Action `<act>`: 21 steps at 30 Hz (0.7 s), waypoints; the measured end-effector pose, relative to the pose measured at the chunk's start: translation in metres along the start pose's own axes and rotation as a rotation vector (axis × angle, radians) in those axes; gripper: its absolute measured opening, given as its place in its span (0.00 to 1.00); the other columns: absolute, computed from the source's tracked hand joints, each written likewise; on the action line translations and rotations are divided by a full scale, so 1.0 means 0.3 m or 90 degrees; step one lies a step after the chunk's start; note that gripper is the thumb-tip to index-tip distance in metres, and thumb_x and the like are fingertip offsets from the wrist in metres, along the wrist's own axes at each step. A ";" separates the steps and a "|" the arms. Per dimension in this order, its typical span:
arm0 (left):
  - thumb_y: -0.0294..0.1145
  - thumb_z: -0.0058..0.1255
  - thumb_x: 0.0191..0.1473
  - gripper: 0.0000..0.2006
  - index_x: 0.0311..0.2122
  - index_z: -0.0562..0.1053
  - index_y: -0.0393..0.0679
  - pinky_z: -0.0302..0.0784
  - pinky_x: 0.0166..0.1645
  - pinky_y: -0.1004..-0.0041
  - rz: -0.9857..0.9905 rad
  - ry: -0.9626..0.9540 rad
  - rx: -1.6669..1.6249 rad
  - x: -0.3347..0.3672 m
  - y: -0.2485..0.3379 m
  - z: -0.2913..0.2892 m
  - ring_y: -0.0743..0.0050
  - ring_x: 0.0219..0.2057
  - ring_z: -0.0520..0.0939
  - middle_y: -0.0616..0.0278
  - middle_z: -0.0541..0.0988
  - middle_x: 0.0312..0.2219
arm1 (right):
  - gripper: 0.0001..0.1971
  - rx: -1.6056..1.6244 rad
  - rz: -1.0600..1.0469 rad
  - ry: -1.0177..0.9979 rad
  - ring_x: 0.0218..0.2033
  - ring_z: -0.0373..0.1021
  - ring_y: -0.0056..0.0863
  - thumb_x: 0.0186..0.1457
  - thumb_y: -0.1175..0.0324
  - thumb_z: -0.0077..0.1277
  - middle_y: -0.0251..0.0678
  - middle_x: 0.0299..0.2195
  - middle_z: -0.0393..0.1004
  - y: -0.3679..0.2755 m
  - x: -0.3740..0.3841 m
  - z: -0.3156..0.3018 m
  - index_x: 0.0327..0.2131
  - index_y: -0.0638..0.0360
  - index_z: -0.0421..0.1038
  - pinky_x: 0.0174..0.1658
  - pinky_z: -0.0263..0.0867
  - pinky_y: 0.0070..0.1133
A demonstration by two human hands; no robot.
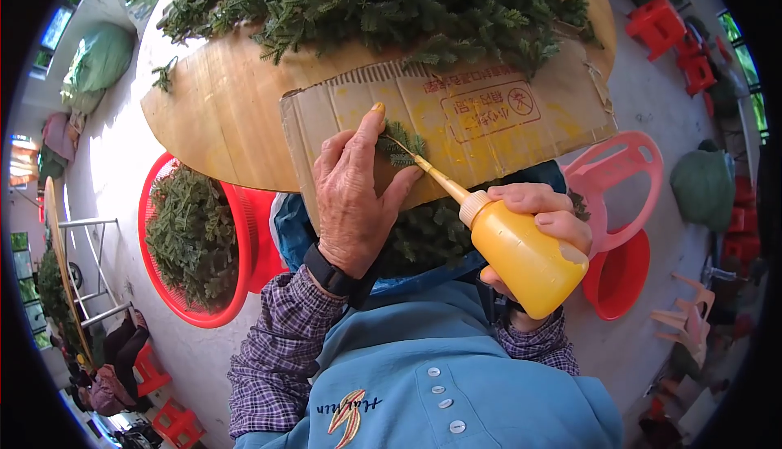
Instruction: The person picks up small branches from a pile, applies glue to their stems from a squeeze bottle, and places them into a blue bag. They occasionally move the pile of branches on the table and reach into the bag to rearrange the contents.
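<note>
Seen from above, a person in a blue apron (481, 396) sat at a round wooden desk (220, 115). A sheet of cardboard (570, 115), smeared with yellow, lay at the desk's near edge, and one small green sprig (399, 152) lay on it. The left hand (352, 192) was palm down, thumb and forefinger spread wide on either side of the sprig; whether they pressed on it could not be told. The right hand (542, 209) was wrapped around a yellow squeeze bottle (533, 254), tilted so that its long thin nozzle (444, 179) reached the sprig.

Work on this sprig appeared to be under way, though no fresh liquid could be made out on it. Much seemed left: a large heap of sprigs (391, 9) covered the far part of the desk. To the left, a red basket (243, 245) held more greenery (191, 237), and a blue bag (293, 225) below the cardboard held some too; whether either lot was finished or waiting, the view did not show.
</note>
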State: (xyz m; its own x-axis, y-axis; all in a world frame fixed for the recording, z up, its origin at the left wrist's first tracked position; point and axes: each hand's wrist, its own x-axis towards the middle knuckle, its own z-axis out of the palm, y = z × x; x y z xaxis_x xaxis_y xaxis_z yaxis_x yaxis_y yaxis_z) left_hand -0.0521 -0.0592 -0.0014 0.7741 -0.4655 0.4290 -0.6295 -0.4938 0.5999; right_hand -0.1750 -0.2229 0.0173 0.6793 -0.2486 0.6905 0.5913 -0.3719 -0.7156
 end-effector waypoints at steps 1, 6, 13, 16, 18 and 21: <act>0.31 0.67 0.42 0.37 0.60 0.66 0.42 0.67 0.57 0.61 0.005 0.003 0.001 -0.002 -0.002 0.003 0.54 0.49 0.75 0.56 0.78 0.46 | 0.31 0.001 -0.002 0.004 0.44 0.73 0.42 0.46 0.64 0.70 0.44 0.46 0.69 -0.002 -0.003 -0.002 0.47 0.52 0.57 0.46 0.75 0.34; 0.32 0.67 0.44 0.31 0.55 0.71 0.42 0.72 0.55 0.63 0.026 -0.004 0.050 0.003 0.003 -0.004 0.55 0.49 0.75 0.58 0.79 0.46 | 0.31 -0.010 -0.001 0.009 0.44 0.72 0.42 0.46 0.65 0.69 0.44 0.47 0.69 -0.018 -0.018 -0.016 0.47 0.52 0.56 0.46 0.75 0.35; 0.33 0.66 0.45 0.22 0.47 0.75 0.44 0.67 0.57 0.59 0.022 -0.009 0.034 -0.003 -0.004 0.000 0.52 0.50 0.73 0.58 0.78 0.48 | 0.31 -0.008 0.025 0.016 0.44 0.72 0.43 0.46 0.65 0.70 0.44 0.46 0.69 -0.052 -0.033 -0.034 0.47 0.51 0.57 0.46 0.76 0.36; 0.33 0.65 0.45 0.20 0.45 0.76 0.45 0.68 0.57 0.59 0.029 -0.007 0.049 -0.007 -0.007 0.002 0.51 0.50 0.73 0.58 0.78 0.48 | 0.32 -0.006 0.031 0.023 0.44 0.72 0.43 0.46 0.65 0.70 0.44 0.46 0.69 -0.058 -0.042 -0.042 0.47 0.51 0.57 0.46 0.76 0.36; 0.33 0.65 0.45 0.19 0.44 0.76 0.45 0.68 0.56 0.58 0.033 -0.007 0.056 -0.007 -0.003 0.003 0.51 0.50 0.73 0.58 0.78 0.49 | 0.32 -0.006 0.034 0.024 0.44 0.72 0.44 0.45 0.65 0.70 0.44 0.46 0.69 -0.063 -0.046 -0.049 0.47 0.51 0.57 0.46 0.75 0.36; 0.30 0.66 0.45 0.15 0.40 0.78 0.44 0.71 0.55 0.61 0.036 0.001 0.075 -0.002 0.006 -0.001 0.53 0.49 0.74 0.58 0.79 0.48 | 0.32 -0.010 0.038 0.029 0.44 0.72 0.44 0.45 0.65 0.71 0.44 0.46 0.69 -0.068 -0.052 -0.057 0.47 0.51 0.57 0.46 0.75 0.36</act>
State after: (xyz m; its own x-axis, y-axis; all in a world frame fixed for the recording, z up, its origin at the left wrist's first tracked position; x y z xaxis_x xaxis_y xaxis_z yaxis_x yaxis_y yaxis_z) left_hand -0.0536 -0.0597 -0.0003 0.7369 -0.4944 0.4610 -0.6759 -0.5498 0.4909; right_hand -0.2052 -0.2267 0.0229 0.6921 -0.3118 0.6510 0.5432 -0.3688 -0.7542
